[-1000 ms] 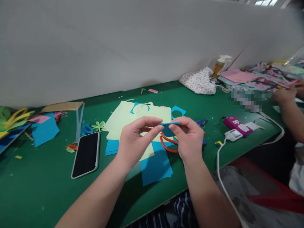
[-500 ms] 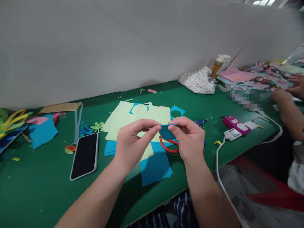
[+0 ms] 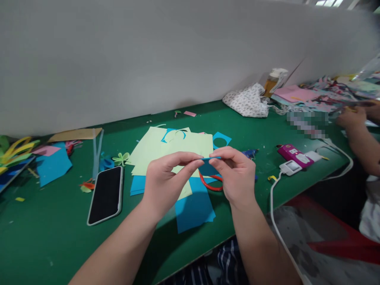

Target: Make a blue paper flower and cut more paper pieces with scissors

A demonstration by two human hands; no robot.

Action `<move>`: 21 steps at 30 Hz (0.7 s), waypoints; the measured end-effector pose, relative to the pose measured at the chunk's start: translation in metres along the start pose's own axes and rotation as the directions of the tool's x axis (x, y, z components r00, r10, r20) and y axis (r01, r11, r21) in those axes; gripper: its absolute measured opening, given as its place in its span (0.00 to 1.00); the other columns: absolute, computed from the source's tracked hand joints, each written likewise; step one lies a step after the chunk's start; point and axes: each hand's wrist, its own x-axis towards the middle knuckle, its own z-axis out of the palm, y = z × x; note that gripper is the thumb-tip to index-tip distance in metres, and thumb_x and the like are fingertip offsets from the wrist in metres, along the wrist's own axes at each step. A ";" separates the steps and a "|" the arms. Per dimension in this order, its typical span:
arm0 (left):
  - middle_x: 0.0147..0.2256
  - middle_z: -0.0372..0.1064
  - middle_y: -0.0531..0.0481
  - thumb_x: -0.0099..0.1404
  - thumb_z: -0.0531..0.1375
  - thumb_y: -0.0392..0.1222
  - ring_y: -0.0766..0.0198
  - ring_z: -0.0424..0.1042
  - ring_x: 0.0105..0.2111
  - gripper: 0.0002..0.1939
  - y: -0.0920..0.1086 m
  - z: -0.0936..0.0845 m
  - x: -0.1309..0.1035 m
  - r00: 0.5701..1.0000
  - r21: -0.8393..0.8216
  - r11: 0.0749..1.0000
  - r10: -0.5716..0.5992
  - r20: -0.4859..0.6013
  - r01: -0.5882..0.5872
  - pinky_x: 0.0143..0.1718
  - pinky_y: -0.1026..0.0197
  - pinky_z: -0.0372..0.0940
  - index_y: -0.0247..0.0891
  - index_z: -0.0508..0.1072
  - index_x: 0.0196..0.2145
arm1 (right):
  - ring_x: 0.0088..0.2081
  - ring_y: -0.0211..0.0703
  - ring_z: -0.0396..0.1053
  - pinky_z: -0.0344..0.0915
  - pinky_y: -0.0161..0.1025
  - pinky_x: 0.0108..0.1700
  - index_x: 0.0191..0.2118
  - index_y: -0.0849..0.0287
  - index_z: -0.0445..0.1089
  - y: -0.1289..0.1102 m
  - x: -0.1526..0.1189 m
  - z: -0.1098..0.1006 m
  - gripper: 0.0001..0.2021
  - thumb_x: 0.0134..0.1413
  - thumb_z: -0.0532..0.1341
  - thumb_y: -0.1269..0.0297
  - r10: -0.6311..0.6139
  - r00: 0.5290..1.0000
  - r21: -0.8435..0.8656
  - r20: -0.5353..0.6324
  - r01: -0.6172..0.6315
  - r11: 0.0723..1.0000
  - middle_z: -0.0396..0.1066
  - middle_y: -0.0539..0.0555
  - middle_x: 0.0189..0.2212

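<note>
Fingers of left hand (image 3: 166,180) and right hand (image 3: 239,178) pinch one blue paper piece (image 3: 207,167) above the desk (image 3: 53,225). From it: one red handle (image 3: 212,189) at six o'clock, one phone (image 3: 106,196) near nine.

The held blue paper (image 3: 208,168) looks smooth and matt, the phone screen (image 3: 106,194) glossy, the bag (image 3: 246,101) cloth-like

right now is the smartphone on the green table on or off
The smartphone's screen looks off: it is plain black, with no icons or text lit. Whether the device is powered down or only asleep, I cannot tell.
</note>
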 end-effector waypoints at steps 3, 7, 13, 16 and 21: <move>0.28 0.75 0.55 0.57 0.63 0.39 0.68 0.73 0.27 0.02 0.001 0.000 0.000 1.000 0.004 1.000 0.011 -0.007 -0.011 0.31 0.67 0.68 0.41 0.76 0.29 | 0.31 0.36 0.70 0.68 0.34 0.34 0.29 0.51 0.74 0.000 0.000 0.000 0.05 0.44 0.67 0.70 0.003 1.000 0.023 0.003 -0.003 1.000 0.73 0.46 0.26; 0.31 0.75 0.53 0.55 0.64 0.38 0.67 0.73 0.30 0.06 0.003 0.001 0.002 0.999 -0.060 0.997 -0.036 0.017 0.037 0.31 0.67 0.69 0.41 0.76 0.34 | 0.31 0.36 0.70 0.68 0.33 0.33 0.29 0.50 0.74 0.002 -0.001 -0.001 0.06 0.45 0.67 0.70 0.000 1.000 0.047 -0.012 0.000 0.999 0.73 0.45 0.27; 0.26 0.73 0.54 0.56 0.63 0.36 0.69 0.71 0.24 0.01 -0.002 -0.001 0.006 0.991 -0.222 0.966 -0.123 0.051 0.131 0.22 0.70 0.66 0.38 0.75 0.28 | 0.34 0.42 0.71 0.69 0.38 0.33 0.34 0.49 0.74 0.005 0.000 -0.005 0.13 0.47 0.62 0.48 0.021 0.997 0.131 0.070 -0.030 0.991 0.73 0.50 0.31; 0.24 0.72 0.53 0.55 0.64 0.36 0.68 0.70 0.23 0.02 -0.008 -0.002 0.007 0.988 -0.392 0.907 -0.123 0.096 0.151 0.21 0.69 0.66 0.38 0.74 0.29 | 0.35 0.43 0.71 0.70 0.40 0.34 0.36 0.50 0.74 0.005 0.000 -0.007 0.16 0.49 0.58 0.45 0.015 0.992 0.102 0.122 -0.028 0.994 0.74 0.51 0.33; 0.26 0.73 0.52 0.55 0.64 0.37 0.68 0.71 0.24 0.04 -0.016 -0.003 0.008 0.985 -0.494 0.856 -0.089 0.150 0.153 0.23 0.68 0.67 0.40 0.76 0.31 | 0.34 0.39 0.71 0.69 0.38 0.35 0.35 0.51 0.73 -0.001 -0.001 -0.006 0.04 0.52 0.62 0.64 -0.097 0.990 -0.095 0.104 0.106 0.990 0.74 0.48 0.31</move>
